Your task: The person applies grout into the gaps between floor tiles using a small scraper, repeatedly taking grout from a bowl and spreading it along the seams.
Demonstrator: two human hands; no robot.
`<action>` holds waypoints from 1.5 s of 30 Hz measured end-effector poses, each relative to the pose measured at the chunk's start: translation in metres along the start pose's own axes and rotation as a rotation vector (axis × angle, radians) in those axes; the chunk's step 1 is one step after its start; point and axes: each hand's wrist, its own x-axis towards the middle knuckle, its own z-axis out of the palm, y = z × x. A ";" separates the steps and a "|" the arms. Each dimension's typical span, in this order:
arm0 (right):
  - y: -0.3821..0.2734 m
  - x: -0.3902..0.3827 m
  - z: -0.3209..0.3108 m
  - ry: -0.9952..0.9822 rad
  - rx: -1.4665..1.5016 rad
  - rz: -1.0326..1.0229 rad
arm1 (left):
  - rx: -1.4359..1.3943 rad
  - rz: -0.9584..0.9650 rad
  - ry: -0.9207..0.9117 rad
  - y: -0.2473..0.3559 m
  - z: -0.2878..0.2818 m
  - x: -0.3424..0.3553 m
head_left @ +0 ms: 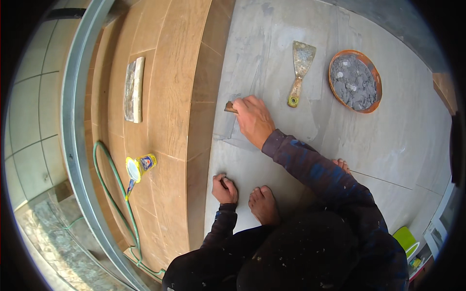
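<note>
Grey floor tiles [286, 160], streaked with a darker paste, met a wood-look tiled ledge [170, 72] along the left. Near that border, the right hand [255, 121] gripped a small brown scraper [230, 107], fingers closed over one end, leaving the other end exposed toward the joint, apparently to bring its edge low against the tile. Curled into a loose fist, the left hand [224, 189] sat closer to the body by the same border, perhaps as a prop; whether it enclosed anything could not be told. An orange bowl [378, 89] of grey paste [349, 80] stood beyond the right hand, with a putty knife [303, 60] lying between them, handle toward the person, probably so both were within easy reach.
</note>
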 end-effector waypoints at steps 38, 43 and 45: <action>0.002 0.013 0.061 -0.057 -0.197 -0.159 | 0.033 0.034 -0.021 -0.013 0.000 -0.004; -0.016 -0.015 0.070 -0.046 -0.168 -0.176 | 0.034 0.026 -0.008 -0.009 0.000 -0.002; -0.016 -0.016 0.068 -0.138 -0.090 -0.137 | 0.031 -0.019 -0.031 -0.005 0.000 -0.003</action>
